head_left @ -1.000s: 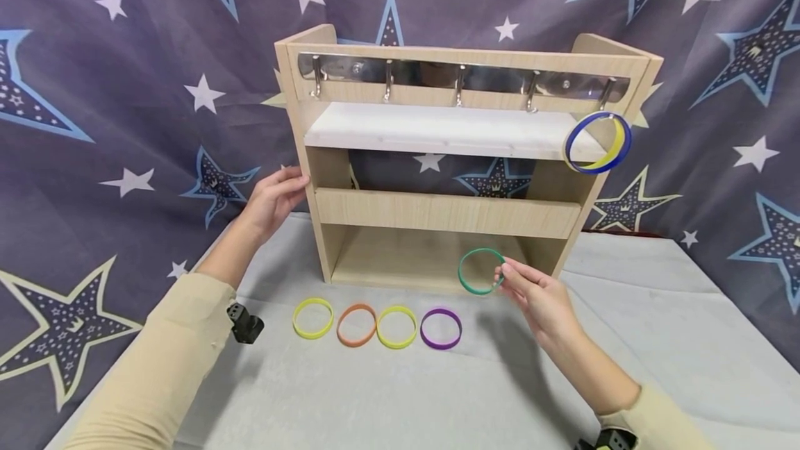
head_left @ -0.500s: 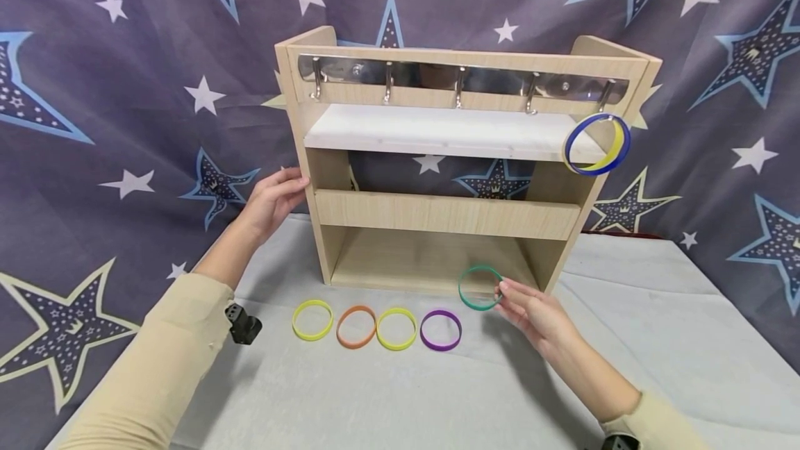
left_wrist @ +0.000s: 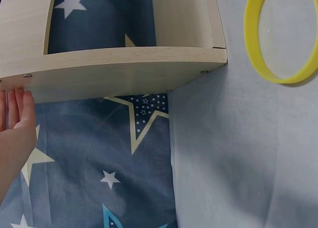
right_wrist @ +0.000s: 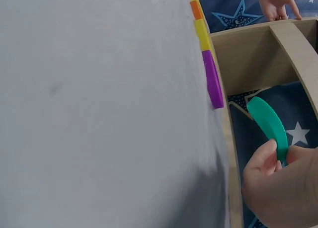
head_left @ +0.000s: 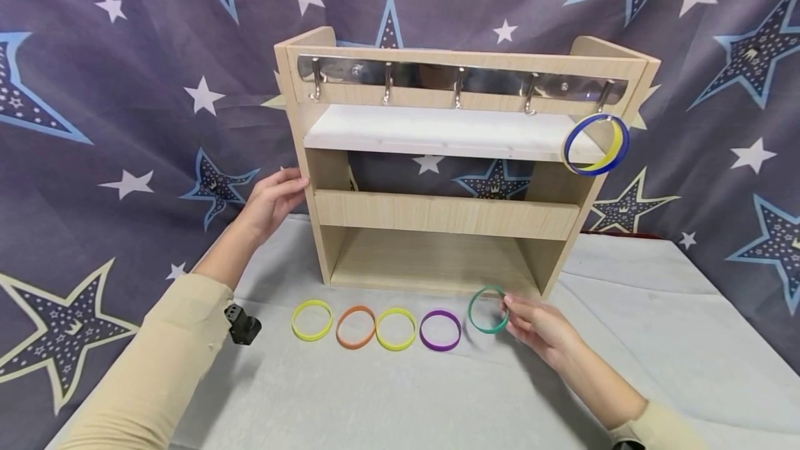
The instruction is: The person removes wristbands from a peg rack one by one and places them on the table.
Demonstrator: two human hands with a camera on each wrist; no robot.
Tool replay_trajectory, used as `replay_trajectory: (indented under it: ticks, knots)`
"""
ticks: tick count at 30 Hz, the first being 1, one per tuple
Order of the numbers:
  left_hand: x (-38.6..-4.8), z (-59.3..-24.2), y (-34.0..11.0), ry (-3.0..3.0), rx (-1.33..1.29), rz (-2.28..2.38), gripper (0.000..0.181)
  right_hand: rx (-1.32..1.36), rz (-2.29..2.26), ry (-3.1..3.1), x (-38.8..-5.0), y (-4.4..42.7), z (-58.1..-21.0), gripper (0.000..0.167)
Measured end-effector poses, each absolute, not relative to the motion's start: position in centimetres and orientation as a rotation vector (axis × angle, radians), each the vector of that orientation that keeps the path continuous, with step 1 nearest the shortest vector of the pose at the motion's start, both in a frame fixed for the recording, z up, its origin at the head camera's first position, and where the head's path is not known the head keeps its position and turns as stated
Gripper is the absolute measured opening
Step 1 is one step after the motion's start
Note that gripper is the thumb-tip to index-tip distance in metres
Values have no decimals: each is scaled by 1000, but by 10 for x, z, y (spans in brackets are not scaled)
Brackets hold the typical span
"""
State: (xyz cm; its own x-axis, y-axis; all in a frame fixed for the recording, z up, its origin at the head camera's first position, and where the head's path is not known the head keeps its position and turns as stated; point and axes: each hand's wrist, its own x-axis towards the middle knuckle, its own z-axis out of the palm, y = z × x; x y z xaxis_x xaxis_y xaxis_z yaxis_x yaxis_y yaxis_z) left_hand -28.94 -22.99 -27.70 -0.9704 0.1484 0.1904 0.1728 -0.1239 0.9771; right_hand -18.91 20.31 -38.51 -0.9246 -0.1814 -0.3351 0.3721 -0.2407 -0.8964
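My right hand [head_left: 537, 328] pinches a green silicone wristband [head_left: 490, 330] by its right edge, between thumb and fingers. The band tilts just above the grey cloth, close to the shelf's front; whether it touches the cloth I cannot tell. To its left lie a purple wristband [head_left: 440, 348], a yellow one [head_left: 396, 347], an orange one [head_left: 354, 346] and another yellow one [head_left: 312, 337], in a row. With fairly straight fingers, my left hand [head_left: 273, 202] rests against the left side of a small wooden shelf [head_left: 446, 216]. The left wrist view shows those fingers [left_wrist: 20, 101] on the side panel.
A metal hook rail [head_left: 425, 77] runs along the shelf's upper front. From its rightmost hook hang a blue wristband [head_left: 589, 171] and a yellow one [head_left: 615, 146]. Behind the shelf is a star-patterned curtain [head_left: 250, 33]; the grey cloth [head_left: 350, 401] lies underneath.
The green wristband has come down in my right hand, from in front of the shelf's lower opening to near the cloth, right of the purple one. My left hand has stayed put.
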Motion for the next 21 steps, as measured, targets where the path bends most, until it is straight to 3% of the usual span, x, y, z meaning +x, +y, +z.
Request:
replay_trajectory:
  ticks: [5,10,15,21]
  knots:
    - [-289,-277,-230,-2073,-379,-2308,28,173,-2176,1680,-190,210,-393,19]
    - [-289,-277,-230,-2079,-373,-2300,33,86,-2049,1797,-190,212,-398,10]
    - [-289,-277,-230,-2082,-373,-2300,34,28,-1941,1912,-189,211,-400,34]
    - [-288,-277,-230,-2074,-376,-2313,28,-23,-1864,1956,-188,209,-399,42]
